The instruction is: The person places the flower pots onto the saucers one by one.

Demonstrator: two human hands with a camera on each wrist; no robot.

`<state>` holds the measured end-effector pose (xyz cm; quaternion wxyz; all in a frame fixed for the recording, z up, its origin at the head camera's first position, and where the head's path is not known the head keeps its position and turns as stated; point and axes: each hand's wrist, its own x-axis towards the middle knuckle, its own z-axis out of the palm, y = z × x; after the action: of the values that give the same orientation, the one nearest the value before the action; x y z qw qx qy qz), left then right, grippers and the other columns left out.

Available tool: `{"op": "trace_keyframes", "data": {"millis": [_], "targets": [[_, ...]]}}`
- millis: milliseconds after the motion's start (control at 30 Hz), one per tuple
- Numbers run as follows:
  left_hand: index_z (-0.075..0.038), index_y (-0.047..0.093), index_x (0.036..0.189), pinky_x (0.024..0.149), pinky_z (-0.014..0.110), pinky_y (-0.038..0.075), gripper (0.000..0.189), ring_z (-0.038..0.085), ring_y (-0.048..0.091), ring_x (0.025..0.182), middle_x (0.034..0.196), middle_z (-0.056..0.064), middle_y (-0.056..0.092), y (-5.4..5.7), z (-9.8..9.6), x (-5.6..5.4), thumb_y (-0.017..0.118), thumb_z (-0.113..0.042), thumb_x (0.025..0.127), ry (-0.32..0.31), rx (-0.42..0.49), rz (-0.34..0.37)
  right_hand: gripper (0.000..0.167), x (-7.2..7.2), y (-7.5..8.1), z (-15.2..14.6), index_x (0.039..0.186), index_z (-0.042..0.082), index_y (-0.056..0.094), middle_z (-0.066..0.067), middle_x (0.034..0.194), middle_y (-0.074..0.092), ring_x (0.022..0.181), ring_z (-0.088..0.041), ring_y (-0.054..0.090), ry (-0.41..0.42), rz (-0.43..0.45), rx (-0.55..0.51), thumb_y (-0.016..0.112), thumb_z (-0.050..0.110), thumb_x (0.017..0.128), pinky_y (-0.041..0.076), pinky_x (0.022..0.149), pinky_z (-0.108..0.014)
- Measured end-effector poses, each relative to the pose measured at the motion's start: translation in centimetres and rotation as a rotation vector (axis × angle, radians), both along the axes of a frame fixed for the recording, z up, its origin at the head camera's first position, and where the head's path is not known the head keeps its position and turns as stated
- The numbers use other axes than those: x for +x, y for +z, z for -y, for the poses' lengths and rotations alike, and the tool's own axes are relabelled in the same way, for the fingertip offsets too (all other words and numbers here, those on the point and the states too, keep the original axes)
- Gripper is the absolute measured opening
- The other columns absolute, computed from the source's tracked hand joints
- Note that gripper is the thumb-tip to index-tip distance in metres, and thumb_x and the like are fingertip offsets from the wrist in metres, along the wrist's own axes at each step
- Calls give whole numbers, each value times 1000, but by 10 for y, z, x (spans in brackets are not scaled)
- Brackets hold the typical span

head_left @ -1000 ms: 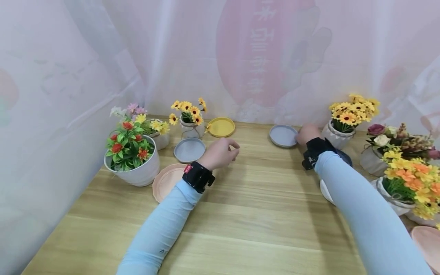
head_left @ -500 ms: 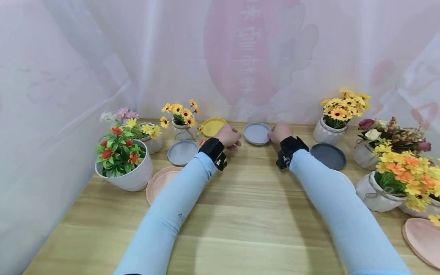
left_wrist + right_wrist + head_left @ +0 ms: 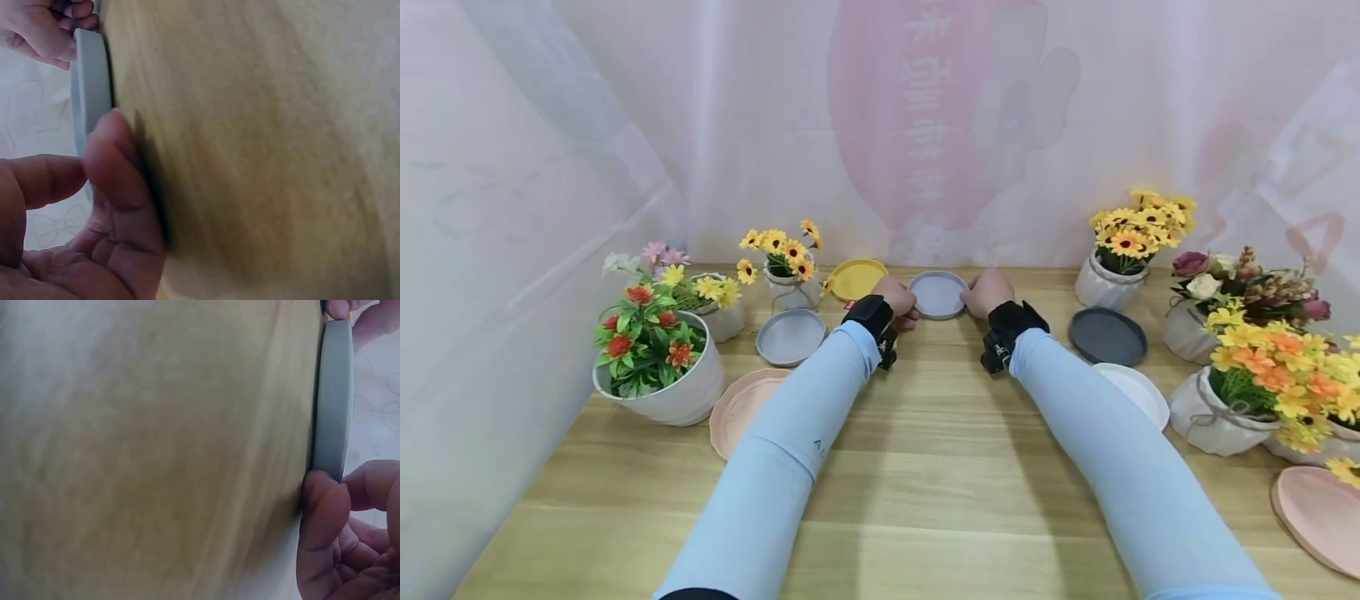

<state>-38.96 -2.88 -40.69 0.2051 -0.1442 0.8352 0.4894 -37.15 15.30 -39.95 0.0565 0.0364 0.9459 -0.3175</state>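
Between both hands at the back middle of the wooden table lies a round light grey saucer [image 3: 937,295] with a low rim. My left hand [image 3: 895,296] pinches its left edge, thumb above and fingers below, as the left wrist view shows around the saucer [image 3: 95,75]. On the opposite edge, my right hand [image 3: 989,293] pinches the rim; in the right wrist view the thumb and fingers meet the saucer's side wall [image 3: 333,400]. The saucer lies flat, its underside right at the tabletop. A yellow saucer [image 3: 856,280] is just left of my left hand.
At left stand a red-flowered pot [image 3: 673,379] and a small sunflower pot [image 3: 793,292], near another grey saucer [image 3: 790,337] and a pink saucer [image 3: 733,408]. Right are a dark saucer [image 3: 1108,336], a white saucer [image 3: 1142,396] and several flower pots, including an orange-yellow one [image 3: 1221,421].
The grey saucer has slid left along the back, held by my right hand. My left hand has moved right and back to its left edge and taken hold.
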Motion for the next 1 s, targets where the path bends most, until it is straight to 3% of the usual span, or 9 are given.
{"op": "trace_keyframes", "data": {"millis": [133, 267, 433, 600, 800, 1000], "targets": [[-5, 58, 129, 45, 26, 55, 31, 15, 61, 47, 75, 10, 68, 0, 5, 0, 56, -5, 98, 49, 33, 3, 28, -2, 1, -3, 113, -1, 72, -8, 76, 70, 69, -19, 64, 13, 5, -49, 55, 16, 98, 48, 65, -26], [-6, 57, 130, 45, 26, 55, 32, 15, 62, 47, 76, 11, 69, -1, 10, 0, 57, -5, 98, 91, 86, 15, 33, 2, 9, -23, 117, -5, 68, -9, 76, 72, 62, -12, 63, 1, -65, -141, 50, 16, 99, 49, 64, -22], [-7, 56, 130, 45, 26, 55, 31, 15, 63, 48, 79, 11, 71, -1, 16, -4, 57, -7, 99, 94, 119, 21, 39, 23, 36, -65, 127, -9, 59, -15, 85, 71, 58, -9, 63, -176, -125, -316, 47, 17, 101, 56, 56, -22], [-8, 55, 132, 49, 27, 57, 34, 16, 65, 51, 81, 12, 72, 1, 22, -4, 58, -8, 98, 114, 130, 32, 46, 40, 55, -104, 136, -3, 56, 3, 68, 66, 56, -5, 64, -426, -99, -449, 45, 27, 102, 59, 62, -24], [-8, 54, 134, 49, 27, 57, 36, 16, 65, 51, 80, 11, 71, 0, 27, -6, 58, -7, 98, 132, 142, 36, 47, 43, 56, -134, 138, -3, 48, 10, 52, 60, 53, -4, 65, -638, -49, -659, 43, 27, 102, 58, 60, -21], [-8, 51, 135, 47, 29, 57, 37, 19, 66, 51, 80, 13, 72, -8, 29, -7, 58, -8, 99, 152, 194, 41, 48, 44, 49, -145, 142, -2, 38, 6, 55, 59, 52, -6, 65, -704, 4, -693, 38, 28, 104, 58, 57, -21]]}}
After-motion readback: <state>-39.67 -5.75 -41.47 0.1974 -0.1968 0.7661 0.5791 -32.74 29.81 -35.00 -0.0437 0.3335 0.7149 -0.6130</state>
